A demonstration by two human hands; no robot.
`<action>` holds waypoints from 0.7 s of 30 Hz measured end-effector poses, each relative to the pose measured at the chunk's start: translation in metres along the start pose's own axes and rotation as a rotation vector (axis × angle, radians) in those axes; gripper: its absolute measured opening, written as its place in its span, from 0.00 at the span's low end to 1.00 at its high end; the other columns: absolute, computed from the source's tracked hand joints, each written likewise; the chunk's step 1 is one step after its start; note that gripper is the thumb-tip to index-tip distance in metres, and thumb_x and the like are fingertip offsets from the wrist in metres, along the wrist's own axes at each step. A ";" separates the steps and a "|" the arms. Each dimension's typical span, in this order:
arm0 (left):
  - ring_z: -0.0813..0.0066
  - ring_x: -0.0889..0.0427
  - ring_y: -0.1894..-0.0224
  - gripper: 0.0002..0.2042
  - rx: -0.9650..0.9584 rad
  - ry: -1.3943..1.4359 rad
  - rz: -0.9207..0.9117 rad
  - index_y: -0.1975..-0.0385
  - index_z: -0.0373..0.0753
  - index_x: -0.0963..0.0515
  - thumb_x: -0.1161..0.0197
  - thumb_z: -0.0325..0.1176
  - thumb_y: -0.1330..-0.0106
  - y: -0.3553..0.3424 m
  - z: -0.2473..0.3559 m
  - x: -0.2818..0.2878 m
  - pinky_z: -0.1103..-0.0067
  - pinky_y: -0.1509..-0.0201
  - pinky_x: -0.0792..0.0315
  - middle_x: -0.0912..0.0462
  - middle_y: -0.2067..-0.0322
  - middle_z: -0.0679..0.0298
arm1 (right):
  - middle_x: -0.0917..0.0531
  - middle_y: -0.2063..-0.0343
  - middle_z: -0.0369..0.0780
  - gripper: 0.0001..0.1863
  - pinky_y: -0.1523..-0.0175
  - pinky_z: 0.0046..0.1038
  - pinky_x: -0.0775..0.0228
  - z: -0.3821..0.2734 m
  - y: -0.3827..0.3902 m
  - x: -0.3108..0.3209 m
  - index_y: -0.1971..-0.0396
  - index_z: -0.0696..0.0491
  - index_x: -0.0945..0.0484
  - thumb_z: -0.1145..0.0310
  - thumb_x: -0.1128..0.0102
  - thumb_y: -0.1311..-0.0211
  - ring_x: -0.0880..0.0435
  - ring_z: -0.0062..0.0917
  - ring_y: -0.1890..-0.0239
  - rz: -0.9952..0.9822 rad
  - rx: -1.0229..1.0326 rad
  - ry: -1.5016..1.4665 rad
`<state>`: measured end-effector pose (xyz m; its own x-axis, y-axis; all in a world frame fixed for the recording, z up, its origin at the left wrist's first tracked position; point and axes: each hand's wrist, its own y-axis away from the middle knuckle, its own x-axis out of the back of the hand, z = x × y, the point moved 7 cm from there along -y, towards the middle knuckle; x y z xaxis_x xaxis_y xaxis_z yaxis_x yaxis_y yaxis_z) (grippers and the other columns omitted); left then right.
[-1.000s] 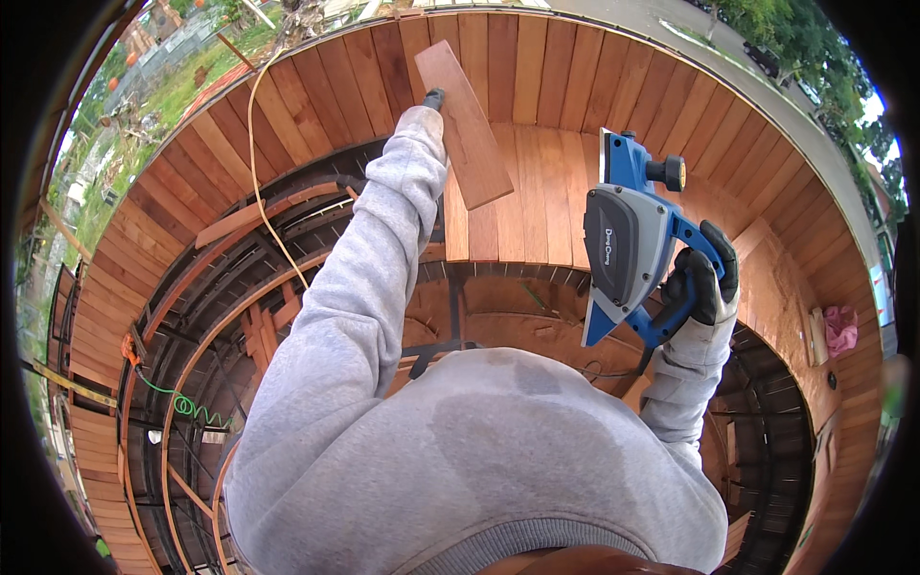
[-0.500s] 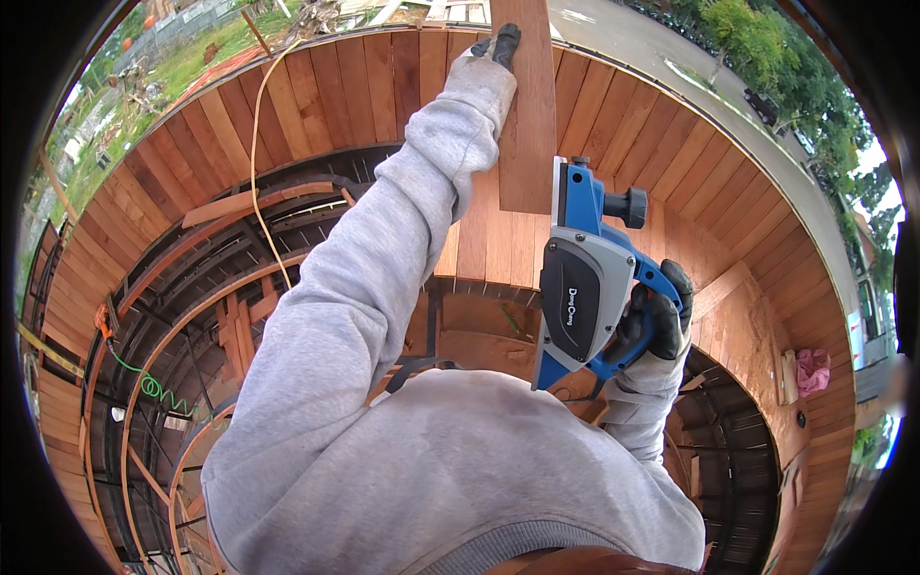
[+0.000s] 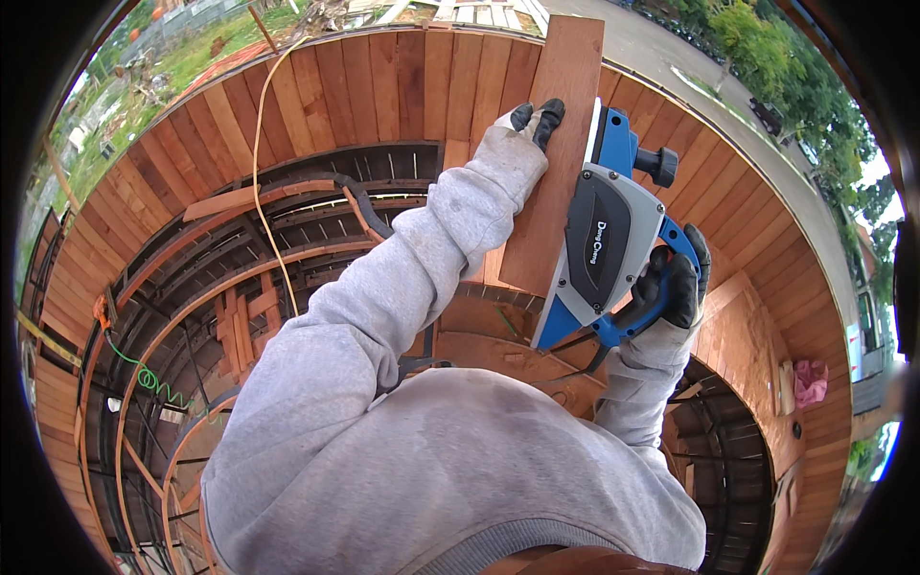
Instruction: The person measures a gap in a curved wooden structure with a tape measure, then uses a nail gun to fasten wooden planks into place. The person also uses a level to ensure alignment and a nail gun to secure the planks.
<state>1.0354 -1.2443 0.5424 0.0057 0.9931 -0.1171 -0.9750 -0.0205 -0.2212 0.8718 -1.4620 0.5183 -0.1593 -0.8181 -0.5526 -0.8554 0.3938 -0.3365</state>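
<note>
My left hand (image 3: 539,123), in a black-fingered glove, grips the left edge of a reddish-brown wooden board (image 3: 561,182). The board slants away from me, its far end above the curved plank rim. In my gloved right hand (image 3: 678,278) is a blue and grey electric hand planer (image 3: 613,235), fingers wrapped round its rear handle. The planer is turned on its side. Its flat sole faces the board's right edge and lies along it; whether they touch I cannot tell. A black knob (image 3: 657,167) sticks out from the planer's front on the right.
A curved wall of wooden planks (image 3: 383,86) surrounds me. Dark curved ribs (image 3: 316,220) and loose wood pieces (image 3: 240,326) lie to the left. A yellowish cord (image 3: 256,172) hangs over the rim; a green coiled hose (image 3: 149,379) is lower left. Pink plastic (image 3: 810,381) lies at right.
The board has come nearer to me and tilted, its far end leaning right, with my left hand moving along. The planer has shifted right and slightly away, and now lies alongside the board.
</note>
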 end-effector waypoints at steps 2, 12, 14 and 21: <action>0.72 0.19 0.60 0.26 0.022 0.037 0.007 0.47 0.34 0.21 0.39 0.53 0.30 0.011 -0.006 0.000 0.79 0.53 0.26 0.15 0.60 0.58 | 0.19 0.67 0.37 0.21 0.73 0.16 0.31 -0.005 -0.005 -0.008 0.40 0.50 0.29 0.66 0.43 0.30 0.24 0.15 0.76 0.024 0.022 0.011; 0.81 0.23 0.63 0.19 0.028 0.084 -0.244 0.54 0.35 0.21 0.38 0.48 0.28 0.047 -0.044 -0.005 0.82 0.58 0.28 0.18 0.64 0.66 | 0.19 0.49 0.48 0.26 0.51 0.29 0.17 -0.009 -0.071 -0.005 0.34 0.53 0.35 0.60 0.47 0.28 0.15 0.35 0.52 -0.056 0.123 0.006; 0.82 0.24 0.64 0.18 0.057 0.112 -0.298 0.55 0.35 0.20 0.38 0.47 0.28 0.058 -0.061 -0.008 0.83 0.59 0.28 0.19 0.65 0.68 | 0.20 0.46 0.49 0.27 0.53 0.29 0.16 -0.011 -0.091 0.000 0.34 0.53 0.35 0.59 0.46 0.28 0.15 0.37 0.50 -0.070 0.142 0.002; 0.74 0.20 0.51 0.15 0.157 0.351 -0.144 0.49 0.31 0.26 0.44 0.37 0.25 0.048 -0.184 0.017 0.84 0.47 0.24 0.18 0.55 0.58 | 0.19 0.49 0.44 0.30 0.56 0.23 0.21 -0.076 -0.131 0.014 0.32 0.52 0.35 0.57 0.43 0.29 0.16 0.25 0.57 -0.095 0.307 0.158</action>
<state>1.0293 -1.2493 0.3515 0.1938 0.8844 -0.4247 -0.9805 0.1609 -0.1124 0.9442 -1.5568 0.6127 -0.1809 -0.9023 -0.3913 -0.6856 0.4009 -0.6076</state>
